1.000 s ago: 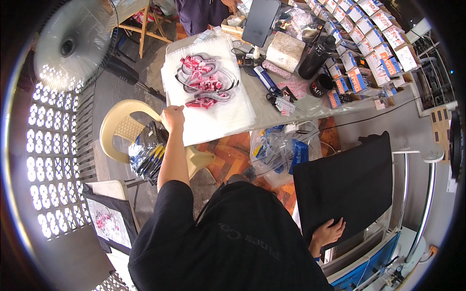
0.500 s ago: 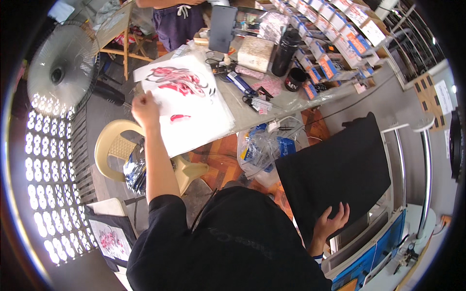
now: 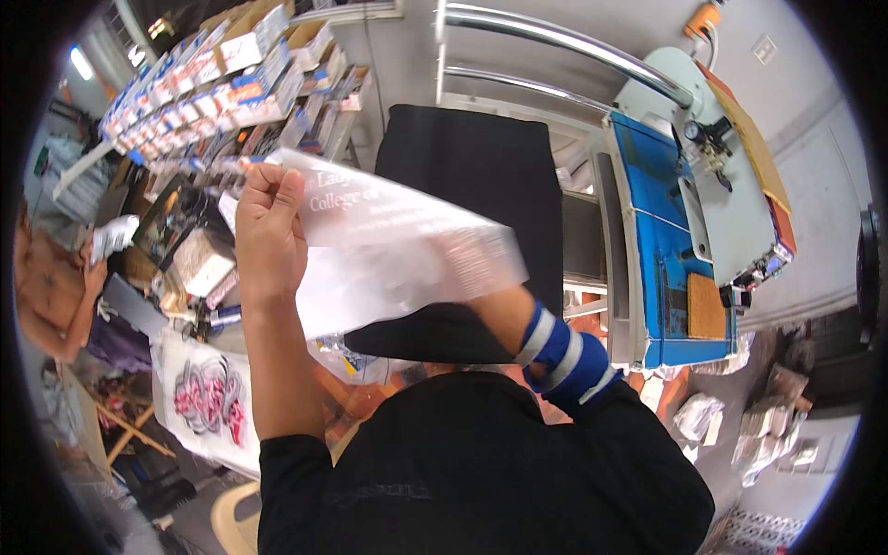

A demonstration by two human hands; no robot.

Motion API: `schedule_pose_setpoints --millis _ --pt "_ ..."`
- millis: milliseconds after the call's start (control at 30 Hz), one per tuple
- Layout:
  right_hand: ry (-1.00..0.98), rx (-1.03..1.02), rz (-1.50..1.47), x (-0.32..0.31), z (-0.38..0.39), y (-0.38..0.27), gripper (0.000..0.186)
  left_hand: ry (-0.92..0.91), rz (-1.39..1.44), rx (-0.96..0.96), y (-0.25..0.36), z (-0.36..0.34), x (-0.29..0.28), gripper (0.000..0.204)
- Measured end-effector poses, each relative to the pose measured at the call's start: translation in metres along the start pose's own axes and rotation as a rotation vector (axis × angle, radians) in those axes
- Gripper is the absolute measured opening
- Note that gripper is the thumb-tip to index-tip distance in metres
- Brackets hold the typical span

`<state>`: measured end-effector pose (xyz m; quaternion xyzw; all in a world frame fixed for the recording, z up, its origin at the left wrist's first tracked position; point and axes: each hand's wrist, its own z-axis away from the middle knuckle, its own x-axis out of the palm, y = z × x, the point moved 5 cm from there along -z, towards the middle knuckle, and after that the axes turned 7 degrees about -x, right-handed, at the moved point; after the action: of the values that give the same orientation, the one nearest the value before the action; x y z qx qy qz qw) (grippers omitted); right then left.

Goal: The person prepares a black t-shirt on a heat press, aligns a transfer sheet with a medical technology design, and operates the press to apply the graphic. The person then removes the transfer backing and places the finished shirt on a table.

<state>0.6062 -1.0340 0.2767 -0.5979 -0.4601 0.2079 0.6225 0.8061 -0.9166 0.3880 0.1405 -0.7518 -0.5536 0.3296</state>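
My left hand (image 3: 271,217) is closed on the upper left corner of a translucent film sheet (image 3: 370,236) with white lettering, thumb against the curled fingers. The sheet is held aloft and partly folded over. My right hand (image 3: 470,264) is at the sheet's right end, partly behind it; its fingers are smeared by motion and veiled by the film, so their grip does not show. A blue wrist wrap with pale stripes (image 3: 555,347) circles my right forearm. Beneath the sheet, a black cloth (image 3: 462,153) lies spread over a flat platform.
Right of the cloth stands a blue machine (image 3: 666,231) with metal rails (image 3: 573,51). Boxes (image 3: 213,88) fill a rack at the upper left. Below it, a cluttered table holds white sheets with red and grey prints (image 3: 208,398). Another person (image 3: 55,287) stands at the far left.
My view has swung right, from the printed-sheet table to the black cloth and machine. My left hand now holds a film sheet aloft; my right hand has moved from the cloth's edge to the film.
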Motion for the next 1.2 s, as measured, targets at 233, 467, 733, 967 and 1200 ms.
schedule_pose_setpoints --millis 233,467,733,967,1200 --pt "0.585 0.154 0.353 -0.075 0.07 -0.103 0.076 -0.098 -0.068 0.105 -0.007 0.081 0.028 0.017" --pt "0.747 0.369 -0.186 -0.107 0.165 0.033 0.036 -0.022 -0.388 -0.782 -0.181 0.169 -0.065 0.016" --pt "0.66 -0.289 0.641 -0.115 0.06 -0.089 0.051 -0.177 -0.433 -0.155 -0.142 0.048 0.007 0.013" --pt "0.786 0.155 0.469 -0.167 0.108 0.019 0.044 -0.074 -0.539 -0.552 -0.21 0.094 -0.022 0.014" --pt "0.809 0.259 1.275 -0.166 0.109 0.004 0.056 -0.098 -1.189 -0.216 -0.182 0.087 -0.008 0.024"
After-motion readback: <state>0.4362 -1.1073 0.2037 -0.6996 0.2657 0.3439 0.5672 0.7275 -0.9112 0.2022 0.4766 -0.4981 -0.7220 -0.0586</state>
